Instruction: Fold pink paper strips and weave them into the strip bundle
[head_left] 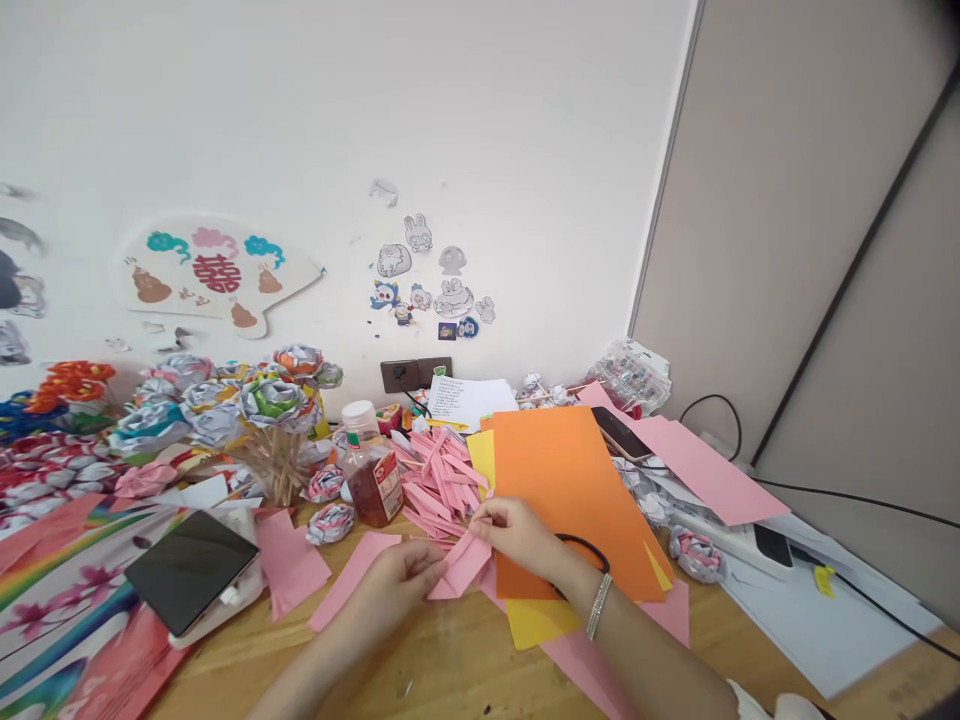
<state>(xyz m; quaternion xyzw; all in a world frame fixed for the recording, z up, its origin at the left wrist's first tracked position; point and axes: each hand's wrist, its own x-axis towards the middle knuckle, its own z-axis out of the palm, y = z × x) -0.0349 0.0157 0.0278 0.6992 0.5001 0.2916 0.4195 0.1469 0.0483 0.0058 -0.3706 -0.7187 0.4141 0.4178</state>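
Both my hands hold a small folded piece of pink paper (461, 568) just above the wooden table (450, 670). My left hand (397, 578) pinches its left side with closed fingers. My right hand (517, 535) pinches its upper right edge, with a bracelet and a black hair tie on that wrist. Just behind them lies a pile of pink paper strips (439, 480). An orange sheet (566, 490) lies under my right hand on top of yellow and pink sheets.
A bottle with a red label (371, 470) stands left of the strips. Paper flowers on sticks (262, 410) crowd the back left. A dark tablet (191, 568) lies at left, a phone (619, 432) on pink paper at right. Cables and a power strip (750, 540) run along the right.
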